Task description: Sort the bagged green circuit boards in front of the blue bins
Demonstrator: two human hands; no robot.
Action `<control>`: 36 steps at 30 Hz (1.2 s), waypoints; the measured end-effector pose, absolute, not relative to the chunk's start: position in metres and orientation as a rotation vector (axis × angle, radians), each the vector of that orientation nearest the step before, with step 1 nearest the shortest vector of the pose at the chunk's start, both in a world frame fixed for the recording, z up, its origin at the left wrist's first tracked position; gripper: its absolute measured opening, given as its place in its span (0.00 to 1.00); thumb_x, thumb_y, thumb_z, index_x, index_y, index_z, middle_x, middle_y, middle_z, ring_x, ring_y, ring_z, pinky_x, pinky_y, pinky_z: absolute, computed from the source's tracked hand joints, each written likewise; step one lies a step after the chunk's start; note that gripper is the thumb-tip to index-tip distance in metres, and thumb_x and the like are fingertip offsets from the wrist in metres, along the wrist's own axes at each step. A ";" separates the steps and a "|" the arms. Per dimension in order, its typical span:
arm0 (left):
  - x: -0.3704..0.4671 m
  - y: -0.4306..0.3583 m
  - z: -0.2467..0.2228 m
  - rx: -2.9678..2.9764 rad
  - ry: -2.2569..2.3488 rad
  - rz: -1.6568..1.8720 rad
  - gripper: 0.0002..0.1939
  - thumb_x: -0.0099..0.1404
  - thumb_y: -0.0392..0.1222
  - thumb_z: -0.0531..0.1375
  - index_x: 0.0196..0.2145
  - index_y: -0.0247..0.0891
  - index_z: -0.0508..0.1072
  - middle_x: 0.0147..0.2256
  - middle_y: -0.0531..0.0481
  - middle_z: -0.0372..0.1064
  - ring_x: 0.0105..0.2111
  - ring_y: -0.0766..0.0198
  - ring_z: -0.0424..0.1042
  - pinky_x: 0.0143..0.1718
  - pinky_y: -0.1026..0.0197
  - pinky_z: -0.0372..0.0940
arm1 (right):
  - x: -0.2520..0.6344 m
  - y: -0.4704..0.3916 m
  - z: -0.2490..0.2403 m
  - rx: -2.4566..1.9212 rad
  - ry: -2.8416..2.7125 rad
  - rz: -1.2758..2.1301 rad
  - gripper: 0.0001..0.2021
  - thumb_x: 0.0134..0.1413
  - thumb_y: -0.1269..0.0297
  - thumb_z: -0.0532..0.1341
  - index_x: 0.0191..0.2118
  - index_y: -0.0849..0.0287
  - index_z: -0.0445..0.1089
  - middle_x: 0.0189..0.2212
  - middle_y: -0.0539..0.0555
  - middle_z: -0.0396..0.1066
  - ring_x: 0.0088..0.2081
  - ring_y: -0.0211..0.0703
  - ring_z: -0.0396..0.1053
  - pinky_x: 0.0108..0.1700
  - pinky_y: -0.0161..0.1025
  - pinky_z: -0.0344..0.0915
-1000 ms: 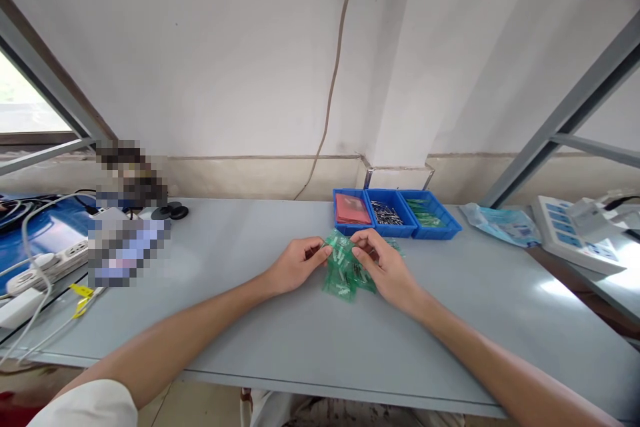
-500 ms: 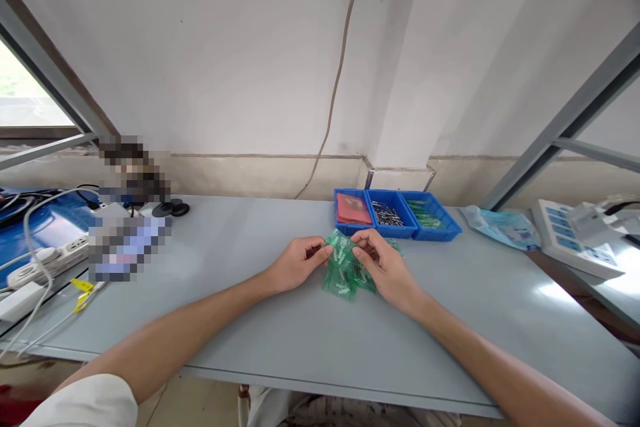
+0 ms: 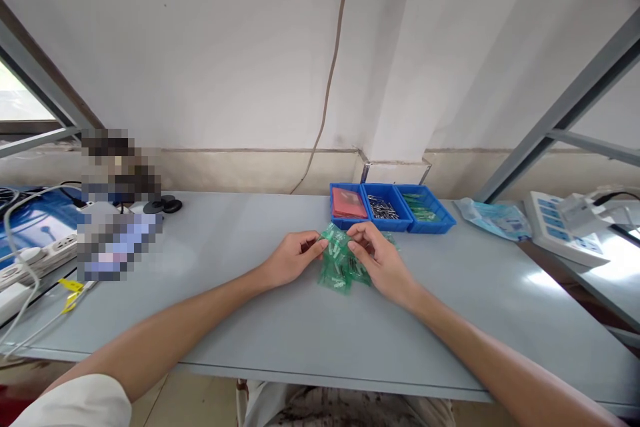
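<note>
Between my two hands is a green plastic bag (image 3: 336,251) with white printing. My left hand (image 3: 294,257) pinches its upper left edge between thumb and fingers. My right hand (image 3: 379,259) pinches its upper right edge. More green bags lie on the table beneath and beside it, partly hidden by my right hand; small dark items show through the plastic. Just beyond my hands stand three blue trays: one with red plastic bags (image 3: 349,203), one with small metal parts (image 3: 383,207), and one with green bags (image 3: 421,208).
The grey table (image 3: 280,333) runs along a white wall. At the left are a power strip (image 3: 60,250), white cables and black round pieces (image 3: 170,204). To the right lie a light blue plastic packet (image 3: 495,219) and a white multi-socket board (image 3: 560,233).
The whole view has shifted slightly, so the scene sits a little further left and higher. Both hands keep their pinch on the green plastic bag, with little visible movement.
</note>
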State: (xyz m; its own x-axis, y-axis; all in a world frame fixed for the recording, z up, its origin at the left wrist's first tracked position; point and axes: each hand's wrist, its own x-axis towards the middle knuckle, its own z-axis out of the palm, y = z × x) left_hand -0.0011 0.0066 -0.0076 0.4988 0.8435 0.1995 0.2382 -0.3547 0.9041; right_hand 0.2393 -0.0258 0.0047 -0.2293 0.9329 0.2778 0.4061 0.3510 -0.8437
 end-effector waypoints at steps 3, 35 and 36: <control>-0.001 0.007 -0.008 1.850 0.911 0.860 0.25 0.76 0.59 0.55 0.29 0.36 0.68 0.27 0.55 0.62 0.28 0.66 0.60 0.31 0.63 0.56 | 0.239 -0.026 0.005 -1.175 -1.790 0.826 0.08 0.72 0.55 0.57 0.49 0.50 0.65 0.38 0.51 0.71 0.38 0.45 0.69 0.40 0.41 0.67; 0.000 0.007 -0.007 1.874 0.936 0.849 0.25 0.76 0.58 0.55 0.29 0.36 0.69 0.27 0.54 0.64 0.28 0.66 0.59 0.29 0.63 0.54 | 0.239 -0.029 0.010 -1.156 -1.827 0.821 0.08 0.74 0.54 0.54 0.46 0.50 0.66 0.37 0.50 0.68 0.37 0.45 0.66 0.38 0.41 0.65; 0.000 0.007 -0.007 1.873 0.938 0.851 0.25 0.76 0.58 0.55 0.29 0.36 0.69 0.27 0.54 0.63 0.27 0.67 0.59 0.29 0.63 0.54 | 0.239 -0.029 0.010 -1.157 -1.826 0.820 0.08 0.74 0.54 0.54 0.46 0.50 0.66 0.37 0.50 0.68 0.37 0.44 0.66 0.38 0.40 0.64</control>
